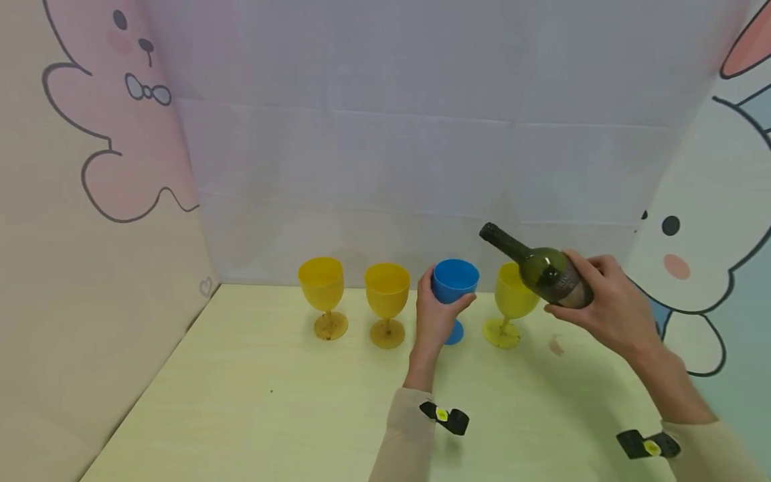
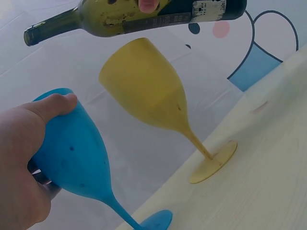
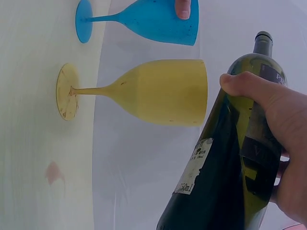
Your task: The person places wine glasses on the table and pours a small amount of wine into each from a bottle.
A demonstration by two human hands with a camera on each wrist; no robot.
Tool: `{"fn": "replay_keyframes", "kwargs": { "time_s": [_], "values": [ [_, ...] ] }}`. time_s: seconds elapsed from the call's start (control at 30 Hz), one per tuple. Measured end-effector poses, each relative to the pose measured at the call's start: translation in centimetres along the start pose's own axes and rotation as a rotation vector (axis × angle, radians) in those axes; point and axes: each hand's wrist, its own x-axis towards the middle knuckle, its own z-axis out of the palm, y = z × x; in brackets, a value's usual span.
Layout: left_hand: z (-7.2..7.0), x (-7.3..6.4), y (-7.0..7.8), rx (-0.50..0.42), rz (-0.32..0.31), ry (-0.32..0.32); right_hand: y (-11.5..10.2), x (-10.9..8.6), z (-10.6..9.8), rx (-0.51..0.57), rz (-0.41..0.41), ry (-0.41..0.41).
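Observation:
My left hand grips the bowl of a blue goblet, its thumb on the near side in the left wrist view. The goblet is upright, its round foot at the tabletop. My right hand holds a dark green glass wine bottle round its labelled body. Tilted, the bottle points its neck up and left, with the mouth above and to the right of the blue goblet. Below the bottle stands a yellow goblet, partly hidden by it in the head view. No liquid shows at the bottle's mouth.
Two more yellow goblets, a left one and a nearer one, stand left of the blue goblet. Behind the row rises a pale cloth wall. Printed side panels flank the light tabletop. A reddish mark lies on the table's right part.

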Motion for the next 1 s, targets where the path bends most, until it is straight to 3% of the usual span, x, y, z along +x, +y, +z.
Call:
{"fn": "replay_keyframes", "kwargs": {
  "time_s": [1.0],
  "values": [
    [0.0,0.1,-0.1,0.011,0.006,-0.003,-1.5,0.0,-0.6,-0.137,-0.086,-0.109]
  ]
}}
